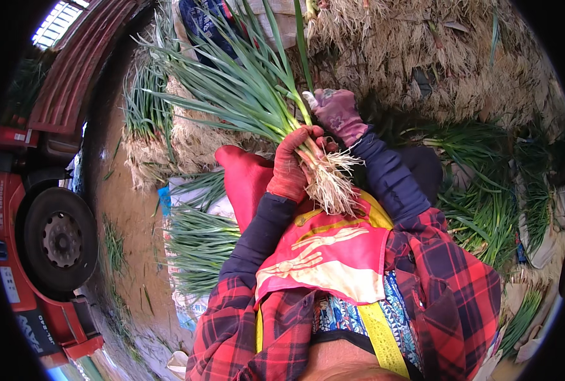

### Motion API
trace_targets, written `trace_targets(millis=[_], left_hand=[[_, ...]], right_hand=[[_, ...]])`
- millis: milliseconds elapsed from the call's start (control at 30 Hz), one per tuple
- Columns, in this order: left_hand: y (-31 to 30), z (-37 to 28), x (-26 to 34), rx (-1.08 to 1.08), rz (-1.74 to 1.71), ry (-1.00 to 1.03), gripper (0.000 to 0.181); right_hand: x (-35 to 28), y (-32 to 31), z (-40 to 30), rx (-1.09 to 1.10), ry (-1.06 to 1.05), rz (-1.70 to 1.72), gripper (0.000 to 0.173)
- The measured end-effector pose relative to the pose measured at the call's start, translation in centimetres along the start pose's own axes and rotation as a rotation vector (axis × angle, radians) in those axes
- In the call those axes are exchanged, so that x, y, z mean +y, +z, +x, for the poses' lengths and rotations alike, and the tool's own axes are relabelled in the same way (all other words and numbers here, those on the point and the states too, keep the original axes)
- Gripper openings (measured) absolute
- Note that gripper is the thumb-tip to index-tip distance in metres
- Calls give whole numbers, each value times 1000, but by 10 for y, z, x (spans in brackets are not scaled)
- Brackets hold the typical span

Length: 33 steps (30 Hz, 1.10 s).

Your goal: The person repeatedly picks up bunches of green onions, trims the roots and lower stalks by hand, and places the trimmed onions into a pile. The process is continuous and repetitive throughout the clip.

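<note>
My left hand (289, 164), in a red-orange glove, grips a bunch of green onions (249, 90) around its lower stems. The long leaves fan towards the upper left. Pale stringy roots (332, 188) hang below the fist, over the red and yellow apron (320, 257) on my lap. My right hand (338, 114), in a floral pink-purple glove, is curled just beyond the stems, on their right. A whitish scrap (310, 100) shows at its fingertips, beside an upright leaf. Whether those fingers hold the leaf is unclear.
A large stack of rooted onion bunches (435, 57) rises ahead and right. More bunches (147, 109) stand at left. Trimmed-looking greens (201, 250) lie on a printed sack (187, 312). Loose onions (477, 209) spread at right. A red truck's wheel (61, 240) borders the dirt floor (127, 209).
</note>
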<state>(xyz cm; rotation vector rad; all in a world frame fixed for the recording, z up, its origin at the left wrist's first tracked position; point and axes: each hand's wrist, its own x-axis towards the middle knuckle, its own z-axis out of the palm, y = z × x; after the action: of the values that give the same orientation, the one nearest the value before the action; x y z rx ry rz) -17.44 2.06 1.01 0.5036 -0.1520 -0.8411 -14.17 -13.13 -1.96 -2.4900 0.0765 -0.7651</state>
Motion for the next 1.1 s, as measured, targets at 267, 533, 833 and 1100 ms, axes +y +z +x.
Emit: trace_targets(millis=[267,533,833,1100], left_hand=[[-20,-1,-12,147,-166,-55,19],[-18,-4,-21,106,-157,-87,47],[18,-38,7,103,192,-116,49],[45,-90,94,150,710,-164,45]], right_hand=[[55,-18,-44,-867,635,-157,52],[73,-53,-38,-390,850,860,15],[-27,-123,61,137,-306,429,24],[-88,-145,146,394,-800,116,28]])
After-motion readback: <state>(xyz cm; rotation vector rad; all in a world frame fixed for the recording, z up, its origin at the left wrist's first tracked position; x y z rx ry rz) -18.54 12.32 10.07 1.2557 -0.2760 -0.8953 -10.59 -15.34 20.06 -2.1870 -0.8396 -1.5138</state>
